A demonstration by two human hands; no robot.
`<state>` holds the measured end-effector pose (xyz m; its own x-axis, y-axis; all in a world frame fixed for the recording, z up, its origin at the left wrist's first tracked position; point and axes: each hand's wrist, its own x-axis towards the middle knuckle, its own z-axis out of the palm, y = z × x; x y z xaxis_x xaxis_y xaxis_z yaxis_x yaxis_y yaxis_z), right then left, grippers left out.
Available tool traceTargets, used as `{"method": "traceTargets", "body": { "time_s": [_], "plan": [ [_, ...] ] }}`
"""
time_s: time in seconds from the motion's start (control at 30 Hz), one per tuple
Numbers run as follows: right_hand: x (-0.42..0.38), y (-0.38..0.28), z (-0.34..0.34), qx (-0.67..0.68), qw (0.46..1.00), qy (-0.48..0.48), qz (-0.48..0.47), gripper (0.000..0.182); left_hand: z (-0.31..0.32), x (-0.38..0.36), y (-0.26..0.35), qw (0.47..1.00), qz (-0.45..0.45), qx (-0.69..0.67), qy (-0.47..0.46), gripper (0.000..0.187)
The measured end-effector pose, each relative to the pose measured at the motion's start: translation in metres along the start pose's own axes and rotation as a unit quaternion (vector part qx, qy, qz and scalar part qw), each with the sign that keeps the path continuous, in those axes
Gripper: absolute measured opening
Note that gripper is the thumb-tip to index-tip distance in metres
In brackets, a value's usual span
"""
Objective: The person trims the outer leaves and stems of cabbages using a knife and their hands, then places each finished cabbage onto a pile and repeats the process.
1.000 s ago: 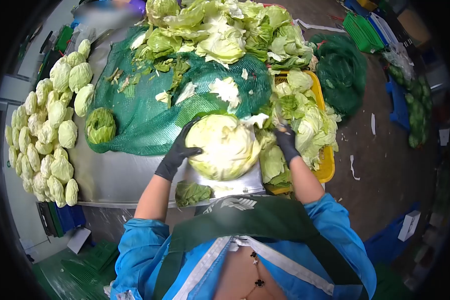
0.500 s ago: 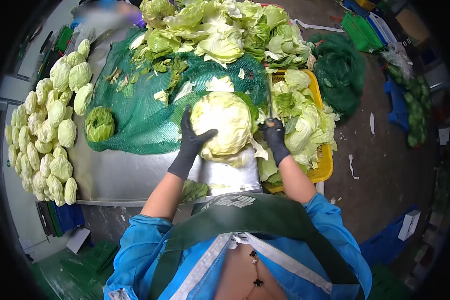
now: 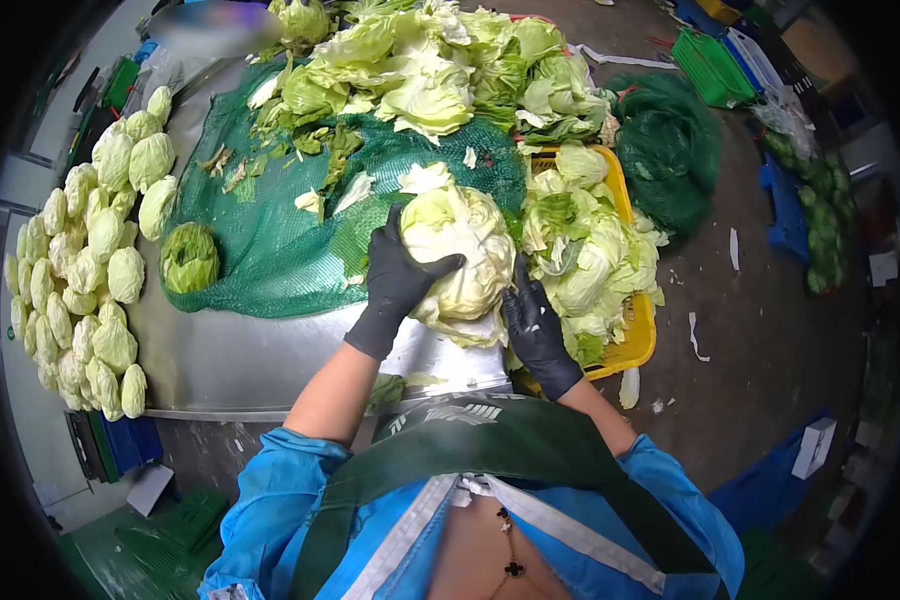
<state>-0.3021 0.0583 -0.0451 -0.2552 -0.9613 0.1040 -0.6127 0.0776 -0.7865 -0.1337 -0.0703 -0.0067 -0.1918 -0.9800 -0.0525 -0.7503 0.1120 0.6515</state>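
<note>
The pale-green, round, leafy cabbage head (image 3: pixel 470 240), at frame centre, is in a steadying step, the black-gloved left hand's (image 3: pixel 395 285) grip part-open around its side, the black-gloved right hand's (image 3: pixel 538 335) at its lower right, hold unclear; moving it calls for firm support.

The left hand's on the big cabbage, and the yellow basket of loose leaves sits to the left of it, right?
Not quite: the head view shows the yellow basket of loose leaves to the right of the big cabbage. The left hand is on it.
</note>
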Motion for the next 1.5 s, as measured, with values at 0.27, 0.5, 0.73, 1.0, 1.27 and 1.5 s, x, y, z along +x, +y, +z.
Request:
{"method": "traceTargets", "body": {
  "time_s": [0.27,0.5,0.73,1.0,1.27,1.5],
  "plan": [
    [-0.026,0.005,0.016,-0.008,1.0,0.005,-0.003,0.057,0.006,0.004,-0.011,1.0,0.004,-0.01,0.014,0.115],
    [0.034,0.022,0.008,-0.097,0.987,0.129,0.023,0.057,0.01,-0.015,0.005,0.999,0.018,0.03,0.026,0.113],
    [0.101,0.088,0.01,-0.051,0.969,0.071,0.232,0.048,0.013,-0.023,-0.034,0.996,0.065,-0.022,0.048,0.112],
    [0.056,0.079,-0.029,-0.108,0.987,0.029,0.116,0.07,-0.032,0.012,-0.058,0.914,0.008,-0.376,-0.153,0.101],
    [0.063,-0.014,0.003,-0.174,0.984,-0.017,0.027,0.059,-0.002,0.024,-0.018,0.975,0.075,-0.153,-0.141,0.103],
    [0.131,0.077,0.005,-0.065,0.991,-0.048,0.111,0.044,-0.012,0.003,-0.036,0.958,0.209,-0.153,-0.122,0.102]
  ]
}}
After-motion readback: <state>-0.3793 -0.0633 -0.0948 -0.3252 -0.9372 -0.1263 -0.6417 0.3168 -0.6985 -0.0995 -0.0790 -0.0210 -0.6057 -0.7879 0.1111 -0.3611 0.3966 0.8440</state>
